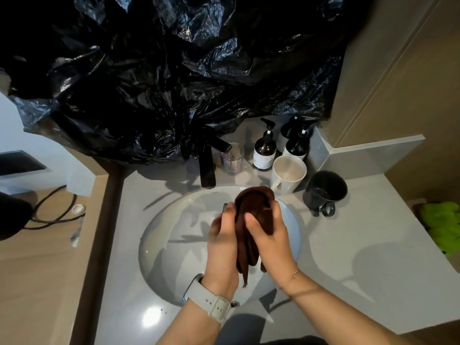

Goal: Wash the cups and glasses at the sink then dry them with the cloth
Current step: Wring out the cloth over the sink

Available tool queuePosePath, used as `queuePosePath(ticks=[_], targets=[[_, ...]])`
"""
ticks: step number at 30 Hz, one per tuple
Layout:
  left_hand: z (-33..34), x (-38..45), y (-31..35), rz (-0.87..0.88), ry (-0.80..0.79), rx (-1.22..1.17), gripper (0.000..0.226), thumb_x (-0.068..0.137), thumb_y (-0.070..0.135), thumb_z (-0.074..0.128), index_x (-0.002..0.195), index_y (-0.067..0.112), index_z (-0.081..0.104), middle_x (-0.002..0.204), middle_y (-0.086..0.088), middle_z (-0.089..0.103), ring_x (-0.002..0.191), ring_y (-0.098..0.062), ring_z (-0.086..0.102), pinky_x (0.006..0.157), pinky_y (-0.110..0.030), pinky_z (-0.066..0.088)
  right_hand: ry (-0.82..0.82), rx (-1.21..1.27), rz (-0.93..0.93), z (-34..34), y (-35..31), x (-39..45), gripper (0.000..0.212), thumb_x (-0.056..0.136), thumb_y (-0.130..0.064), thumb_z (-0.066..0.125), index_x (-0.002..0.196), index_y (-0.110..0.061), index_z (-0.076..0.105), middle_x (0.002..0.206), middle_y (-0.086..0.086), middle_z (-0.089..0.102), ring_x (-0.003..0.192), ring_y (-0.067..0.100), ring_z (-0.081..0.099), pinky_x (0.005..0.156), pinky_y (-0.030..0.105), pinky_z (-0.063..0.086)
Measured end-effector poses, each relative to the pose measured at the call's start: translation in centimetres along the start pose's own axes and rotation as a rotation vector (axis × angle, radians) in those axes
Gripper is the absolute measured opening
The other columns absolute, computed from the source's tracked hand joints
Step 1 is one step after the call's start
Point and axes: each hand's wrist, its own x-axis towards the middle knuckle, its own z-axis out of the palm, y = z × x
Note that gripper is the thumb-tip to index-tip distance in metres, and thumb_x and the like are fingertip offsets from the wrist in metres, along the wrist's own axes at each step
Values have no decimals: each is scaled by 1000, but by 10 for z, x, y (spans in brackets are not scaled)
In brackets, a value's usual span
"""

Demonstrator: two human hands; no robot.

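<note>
Over the white oval sink (171, 245), both hands work a dark brown cloth (254, 202). My left hand (222, 242) grips a thing wrapped in the cloth; only a small grey edge of it shows at my fingertips, and what it is cannot be told. My right hand (267, 232) curls round the cloth from the right. A clear glass (232, 159) stands behind the sink, right of the black tap (207, 165). A white mug (288, 174) and a black mug (324, 191) stand on the grey counter (348, 257) at the back right.
Dark pump bottles (265, 150) stand in the back corner behind the mugs. Crumpled black plastic sheeting (174, 70) hangs over the wall above the tap. A green cloth (441, 225) lies at the counter's right edge. A cable (52, 207) runs across the wooden surface on the left.
</note>
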Motion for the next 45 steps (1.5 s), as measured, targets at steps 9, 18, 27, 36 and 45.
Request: queuePosePath(ticks=[9,18,27,36,45], targets=[[-15,3,-13,675,96,663,59,70,56,64,121,26,57,105,10,58,101,1,58,83,-2,41,-289,513,788,-7,-26,28,40,92,-37,54,89,-1,72,79,13,68,67,24,67,63,27,57],[-12,20,-1,161,95,226,31,91,37,64,99,8,69,89,-11,73,90,-28,71,85,-47,56,-11,187,351,9,0,4,60,94,-62,35,125,-16,58,111,9,70,108,28,65,103,48,46],[-5,10,-18,-148,49,31,46,96,45,53,102,4,71,94,-28,71,91,-36,71,79,-46,58,3,-260,-119,-10,19,-2,28,99,-53,32,116,-37,48,108,-19,59,106,-4,56,95,15,40],[-37,11,-22,188,92,270,27,88,33,67,110,18,67,101,-2,73,99,-17,68,86,-26,52,-173,147,673,-6,-2,5,33,98,-36,48,95,-10,68,87,11,72,83,23,68,87,34,55],[-62,15,-3,165,5,77,43,93,40,58,110,1,64,108,-22,69,105,-36,65,99,-54,46,-80,-49,310,-42,-1,15,22,100,-11,47,117,-12,61,103,7,70,94,17,66,90,28,50]])
